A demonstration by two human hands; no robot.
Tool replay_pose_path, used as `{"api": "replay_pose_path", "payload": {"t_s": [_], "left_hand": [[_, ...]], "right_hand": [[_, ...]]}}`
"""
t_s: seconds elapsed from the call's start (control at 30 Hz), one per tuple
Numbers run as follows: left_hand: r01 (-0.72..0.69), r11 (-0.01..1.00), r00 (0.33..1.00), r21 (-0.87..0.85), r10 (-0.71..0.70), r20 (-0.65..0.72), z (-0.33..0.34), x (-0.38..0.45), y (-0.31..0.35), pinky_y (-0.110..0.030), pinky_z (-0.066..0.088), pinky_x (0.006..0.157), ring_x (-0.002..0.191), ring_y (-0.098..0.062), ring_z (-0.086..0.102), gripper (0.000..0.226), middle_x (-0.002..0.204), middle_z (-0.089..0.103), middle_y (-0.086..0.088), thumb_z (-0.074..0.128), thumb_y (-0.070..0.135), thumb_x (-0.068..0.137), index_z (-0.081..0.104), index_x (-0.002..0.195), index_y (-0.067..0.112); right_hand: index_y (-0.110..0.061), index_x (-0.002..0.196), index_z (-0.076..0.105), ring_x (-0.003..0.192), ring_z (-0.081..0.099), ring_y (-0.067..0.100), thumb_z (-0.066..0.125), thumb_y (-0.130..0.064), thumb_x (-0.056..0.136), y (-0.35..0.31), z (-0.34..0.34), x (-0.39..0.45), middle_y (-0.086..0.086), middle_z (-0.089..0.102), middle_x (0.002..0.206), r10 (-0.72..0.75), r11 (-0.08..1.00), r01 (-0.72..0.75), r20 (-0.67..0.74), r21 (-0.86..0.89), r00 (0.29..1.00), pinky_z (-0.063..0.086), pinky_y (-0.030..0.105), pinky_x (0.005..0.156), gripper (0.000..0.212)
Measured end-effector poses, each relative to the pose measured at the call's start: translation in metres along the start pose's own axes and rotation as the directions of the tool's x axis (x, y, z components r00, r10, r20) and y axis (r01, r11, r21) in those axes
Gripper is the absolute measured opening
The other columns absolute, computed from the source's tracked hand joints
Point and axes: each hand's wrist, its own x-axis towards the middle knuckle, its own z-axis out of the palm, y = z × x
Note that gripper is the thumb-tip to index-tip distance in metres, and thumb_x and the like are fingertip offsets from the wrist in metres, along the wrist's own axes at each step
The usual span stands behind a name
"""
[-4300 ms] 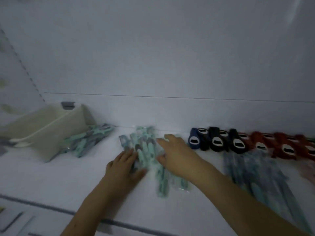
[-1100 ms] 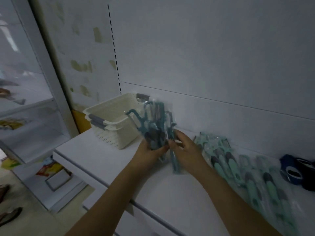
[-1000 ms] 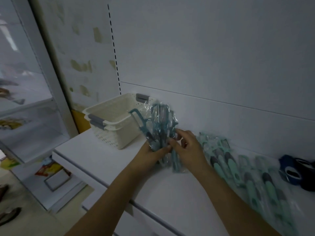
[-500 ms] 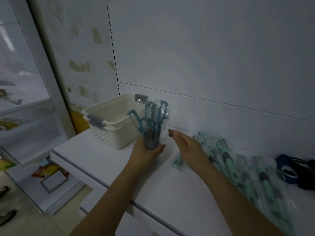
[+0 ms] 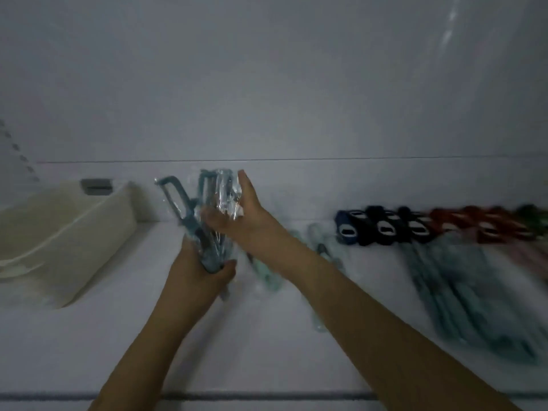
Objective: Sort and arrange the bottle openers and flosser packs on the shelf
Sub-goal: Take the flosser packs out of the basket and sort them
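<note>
Both hands hold a bunch of teal flosser packs (image 5: pixel 204 221) upright above the white shelf (image 5: pixel 89 336)

The left hand (image 5: pixel 201 271) grips the handles at the base; the right hand (image 5: pixel 240 215) curls round the wrapped tops. Bottle openers (image 5: pixel 415 226) line the wall right of the fingers, a cream basket (image 5: pixel 59 232) left

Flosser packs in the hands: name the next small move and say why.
Probably square the bundle of flosser packs and lay it on the shelf beside the basket. The left hand grips its lower end, the right hand holds the top, and more packs already lie flat.
</note>
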Motion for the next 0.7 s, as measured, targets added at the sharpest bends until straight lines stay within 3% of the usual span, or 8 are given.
{"api": "replay_pose_path", "payload": {"t_s": [0.1, 0.2, 0.33, 0.47, 0.53, 0.6, 0.67, 0.7], "left_hand": [[-0.109, 0.994, 0.979, -0.023, 0.111, 0.173, 0.054, -0.01, 0.041, 0.001, 0.04, 0.054, 0.064, 0.025, 0.054, 0.062, 0.091, 0.051, 0.024, 0.081, 0.01, 0.077, 0.042, 0.124, 0.021], [-0.103, 0.987, 0.932, -0.123, 0.139, 0.336, 0.104, -0.027, 0.074, -0.004, 0.045, 0.061, 0.075, 0.019, 0.058, 0.058, 0.096, 0.057, 0.022, 0.08, 0.029, 0.078, 0.04, 0.119, 0.034], [0.014, 0.975, 0.854, -0.22, 0.103, 0.511, 0.162, -0.048, 0.103, -0.021, 0.058, 0.067, 0.079, -0.002, 0.07, 0.041, 0.103, 0.067, 0.013, 0.071, 0.033, 0.087, 0.043, 0.117, 0.041], [-0.016, 0.96, 0.856, -0.28, 0.158, 0.493, 0.21, -0.066, 0.135, -0.002, 0.046, 0.06, 0.082, 0.02, 0.059, 0.041, 0.104, 0.058, 0.024, 0.069, 0.02, 0.091, 0.044, 0.119, 0.037], [-0.01, 0.958, 0.864, -0.286, 0.152, 0.479, 0.229, -0.07, 0.154, -0.001, 0.044, 0.062, 0.087, 0.016, 0.06, 0.037, 0.101, 0.057, 0.026, 0.067, 0.02, 0.092, 0.046, 0.114, 0.04], [-0.007, 0.972, 0.862, -0.237, 0.126, 0.491, 0.244, -0.073, 0.168, -0.011, 0.049, 0.083, 0.106, 0.002, 0.06, 0.049, 0.117, 0.059, 0.019, 0.064, 0.042, 0.092, 0.041, 0.134, 0.033], [-0.128, 0.989, 0.857, 0.068, 0.076, 0.509, 0.256, -0.079, 0.175, -0.039, 0.037, 0.109, 0.13, -0.022, 0.044, 0.083, 0.143, 0.046, 0.002, 0.046, 0.069, 0.087, 0.022, 0.152, 0.024], [-0.167, 0.97, 0.867, 0.174, 0.06, 0.494, 0.257, -0.081, 0.173, -0.044, 0.029, 0.114, 0.136, -0.028, 0.033, 0.09, 0.151, 0.035, -0.006, 0.036, 0.076, 0.084, 0.019, 0.154, 0.022]], "right_hand": [[-0.03, 0.151, -0.015, 0.132, 0.044, 0.014, 0.08, -0.035, 0.074, 0.011, -0.059, -0.032, -0.003, 0.034, 0.152, 0.033, 0.995, -0.054, -0.246, -0.079, 0.969, 0.037, 0.024, 0.104, 0.123], [-0.024, 0.154, 0.001, 0.12, 0.052, 0.018, 0.078, -0.034, 0.078, 0.033, -0.125, -0.068, 0.002, 0.048, 0.136, 0.103, 0.98, -0.172, -0.479, -0.103, 0.872, 0.045, 0.035, 0.103, 0.109], [-0.021, 0.146, 0.034, 0.119, 0.052, 0.013, 0.074, -0.044, 0.079, 0.052, -0.189, -0.12, -0.006, 0.049, 0.136, 0.107, 0.92, -0.284, -0.523, -0.271, 0.845, 0.047, 0.035, 0.101, 0.081], [-0.029, 0.151, 0.026, 0.135, 0.039, 0.014, 0.058, -0.062, 0.083, 0.047, -0.234, -0.157, -0.006, 0.034, 0.153, 0.12, 0.847, -0.35, -0.497, -0.399, 0.859, 0.034, 0.032, 0.11, 0.082], [-0.036, 0.152, 0.02, 0.14, 0.033, 0.014, 0.048, -0.067, 0.085, 0.043, -0.252, -0.171, -0.009, 0.026, 0.157, 0.159, 0.848, -0.368, -0.48, -0.382, 0.863, 0.029, 0.031, 0.11, 0.078], [-0.043, 0.15, 0.017, 0.142, 0.028, 0.015, 0.041, -0.071, 0.086, 0.047, -0.267, -0.184, -0.011, 0.022, 0.158, 0.212, 0.837, -0.416, -0.491, -0.355, 0.845, 0.024, 0.034, 0.112, 0.074], [-0.045, 0.15, 0.016, 0.146, 0.017, 0.014, 0.033, -0.072, 0.087, 0.058, -0.276, -0.196, -0.012, 0.015, 0.159, 0.25, 0.818, -0.455, -0.495, -0.353, 0.832, 0.017, 0.036, 0.115, 0.071], [-0.044, 0.15, 0.015, 0.147, 0.009, 0.013, 0.03, -0.069, 0.089, 0.065, -0.277, -0.201, -0.013, 0.01, 0.159, 0.258, 0.821, -0.457, -0.491, -0.343, 0.832, 0.012, 0.036, 0.117, 0.068]]}}
